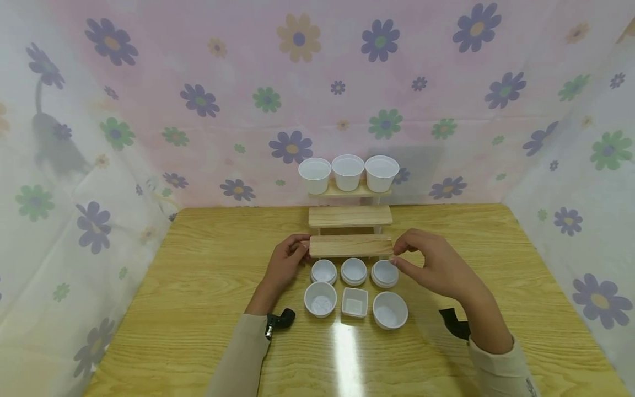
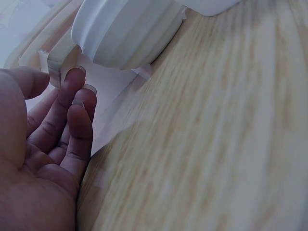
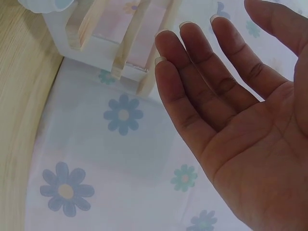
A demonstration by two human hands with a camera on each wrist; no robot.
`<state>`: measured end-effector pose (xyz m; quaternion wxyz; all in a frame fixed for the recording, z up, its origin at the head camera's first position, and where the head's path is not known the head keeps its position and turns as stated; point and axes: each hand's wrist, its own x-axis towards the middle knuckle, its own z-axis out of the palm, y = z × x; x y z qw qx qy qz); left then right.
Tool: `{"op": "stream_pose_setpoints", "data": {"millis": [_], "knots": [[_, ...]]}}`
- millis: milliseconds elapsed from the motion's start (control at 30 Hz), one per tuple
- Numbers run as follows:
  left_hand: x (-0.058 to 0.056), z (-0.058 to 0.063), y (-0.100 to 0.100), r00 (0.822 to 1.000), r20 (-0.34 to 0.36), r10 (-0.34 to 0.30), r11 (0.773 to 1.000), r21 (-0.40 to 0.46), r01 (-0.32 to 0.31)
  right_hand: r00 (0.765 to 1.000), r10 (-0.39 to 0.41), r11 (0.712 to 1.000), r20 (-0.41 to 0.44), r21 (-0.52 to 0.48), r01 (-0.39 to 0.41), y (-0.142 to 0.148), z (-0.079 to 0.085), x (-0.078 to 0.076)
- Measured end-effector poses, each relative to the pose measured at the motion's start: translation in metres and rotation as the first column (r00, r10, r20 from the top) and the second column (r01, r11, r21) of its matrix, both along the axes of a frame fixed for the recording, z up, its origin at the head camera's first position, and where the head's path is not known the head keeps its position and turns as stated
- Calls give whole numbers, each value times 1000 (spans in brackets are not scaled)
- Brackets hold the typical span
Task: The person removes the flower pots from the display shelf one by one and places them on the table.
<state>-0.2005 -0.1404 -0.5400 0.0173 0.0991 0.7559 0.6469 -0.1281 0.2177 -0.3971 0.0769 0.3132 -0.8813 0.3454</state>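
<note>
A tiered wooden display stand (image 1: 350,216) with three wooden steps stands at the table's back. My left hand (image 1: 288,259) is at the left end of its lowest step (image 1: 350,246). In the left wrist view, the thumb and fingertips (image 2: 74,77) pinch that step's end from both sides. Off the right end of the same step, my right hand (image 1: 436,264) is raised with loosely bent fingers. Nothing is in its palm in the right wrist view. Three white tubs (image 1: 348,172) stand in a row on the top step.
Before the stand are three ribbed white cups (image 1: 354,271) in a row. Nearer me stand two round white bowls (image 1: 389,310) with a square white dish (image 1: 354,302) between them. Flowered cloth (image 1: 218,138) hangs behind and beside the wood-grain table (image 1: 208,286).
</note>
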Motion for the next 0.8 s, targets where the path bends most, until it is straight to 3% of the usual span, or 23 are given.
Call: {"op": "stream_pose_setpoints", "data": {"millis": [800], "knots": [[1,2,1,1000,18,9,1000,-12,-9,990,-98,994,-98,-62,92,-1,3,-13]]}}
